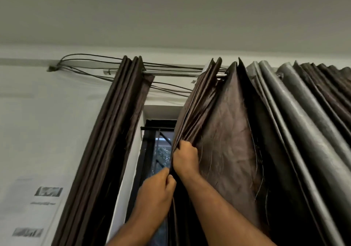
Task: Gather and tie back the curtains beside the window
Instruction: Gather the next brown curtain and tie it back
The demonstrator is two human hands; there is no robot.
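The right curtain (228, 132) hangs mostly spread, its gathering barely begun. The left curtain (114, 132) is already bunched beside the window (163, 154), with no tie visible. The right hand (184, 158) and, below it, the left hand (157, 188) pinch the right curtain's edge folds.

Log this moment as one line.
left hand: pinches right curtain edge | right hand: grips its folds | left curtain: bunched

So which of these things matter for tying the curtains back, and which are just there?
Job: held curtain, gripped by left hand and right hand; bunched curtain; rod; window.
Just there: cables; wall papers.
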